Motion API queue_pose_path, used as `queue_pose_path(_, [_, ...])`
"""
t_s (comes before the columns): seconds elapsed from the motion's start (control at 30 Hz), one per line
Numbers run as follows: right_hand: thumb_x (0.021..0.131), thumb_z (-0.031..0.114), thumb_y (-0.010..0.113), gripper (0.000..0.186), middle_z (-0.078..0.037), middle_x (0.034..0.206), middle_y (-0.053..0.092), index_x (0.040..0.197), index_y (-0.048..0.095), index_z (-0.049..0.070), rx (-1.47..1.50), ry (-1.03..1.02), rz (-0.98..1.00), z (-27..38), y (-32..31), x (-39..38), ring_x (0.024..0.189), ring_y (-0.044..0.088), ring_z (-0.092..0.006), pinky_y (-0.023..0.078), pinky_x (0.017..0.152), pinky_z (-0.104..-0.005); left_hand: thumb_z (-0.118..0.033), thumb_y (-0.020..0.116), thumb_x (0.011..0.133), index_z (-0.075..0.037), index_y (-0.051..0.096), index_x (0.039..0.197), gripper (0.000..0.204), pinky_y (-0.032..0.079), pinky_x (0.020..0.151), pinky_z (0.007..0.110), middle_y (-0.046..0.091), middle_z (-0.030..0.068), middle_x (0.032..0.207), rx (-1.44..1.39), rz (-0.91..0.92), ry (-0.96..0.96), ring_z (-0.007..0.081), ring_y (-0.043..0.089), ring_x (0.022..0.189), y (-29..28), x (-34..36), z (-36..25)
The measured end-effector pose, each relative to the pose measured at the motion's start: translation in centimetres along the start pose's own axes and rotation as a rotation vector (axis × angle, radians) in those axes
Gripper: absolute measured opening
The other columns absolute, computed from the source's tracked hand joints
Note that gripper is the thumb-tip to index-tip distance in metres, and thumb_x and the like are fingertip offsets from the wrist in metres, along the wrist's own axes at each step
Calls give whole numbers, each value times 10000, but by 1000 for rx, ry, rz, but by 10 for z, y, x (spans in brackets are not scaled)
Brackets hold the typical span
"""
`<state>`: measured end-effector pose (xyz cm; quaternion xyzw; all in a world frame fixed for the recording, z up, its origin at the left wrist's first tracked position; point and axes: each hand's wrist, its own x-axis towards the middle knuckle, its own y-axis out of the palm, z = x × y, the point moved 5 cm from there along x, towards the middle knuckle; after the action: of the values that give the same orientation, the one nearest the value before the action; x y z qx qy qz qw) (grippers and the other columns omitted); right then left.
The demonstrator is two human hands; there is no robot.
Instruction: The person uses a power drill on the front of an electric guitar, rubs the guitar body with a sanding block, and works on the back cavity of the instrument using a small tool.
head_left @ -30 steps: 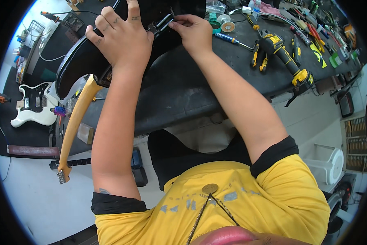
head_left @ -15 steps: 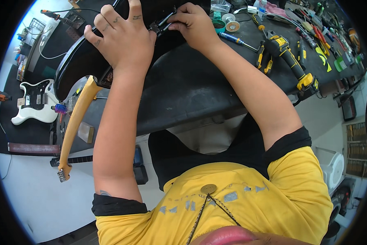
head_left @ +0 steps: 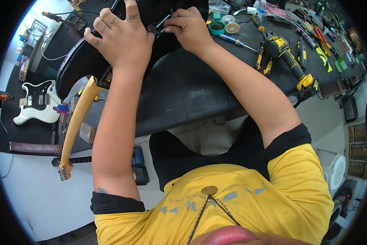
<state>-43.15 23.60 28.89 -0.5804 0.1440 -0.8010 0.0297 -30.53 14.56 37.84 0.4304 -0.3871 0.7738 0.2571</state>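
A black electric guitar body [head_left: 71,67] lies on the bench at the top, its pale wooden neck [head_left: 79,116] slanting toward the lower left. My left hand [head_left: 126,43] rests on the body with fingers spread. At the guitar's middle, my right hand [head_left: 190,30] pinches between thumb and fingers at slim metal pieces [head_left: 163,21], which look like springs or rods over a dark recess. Their ends are partly covered by my fingers, so exactly which one I grip is hard to see.
A white guitar body [head_left: 38,102] lies at the left. Right of my right hand are a blue screwdriver [head_left: 231,38], a solder spool [head_left: 232,27], a yellow-black power tool [head_left: 289,57] and several hand tools. The dark bench's front edge [head_left: 191,124] curves before me.
My right hand has shifted slightly left and down at the metal pieces, still pinching. My left hand stays spread on the guitar.
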Motion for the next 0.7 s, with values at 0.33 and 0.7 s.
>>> queue_pose_path(0.33, [798, 180, 853, 131, 0, 882, 706, 918, 829, 133, -17, 64, -66, -5, 6, -4, 920, 588, -263, 499, 853, -380, -309, 949, 607, -158, 395, 1551, 1105, 292, 1158, 649, 486, 236, 1371, -28, -62, 10, 411, 458, 1322, 0, -3, 0])
queue_pose_path(0.7, [775, 209, 855, 96, 52, 917, 708, 852, 807, 178, -57, 96, -161, -6, 19, -10, 1023, 592, -260, 421, 852, -436, -522, 913, 727, -275, 275, 1598, 1108, 317, 1084, 684, 469, 225, 1409, -31, 82, 29, 403, 474, 1335, 15, -1, 7])
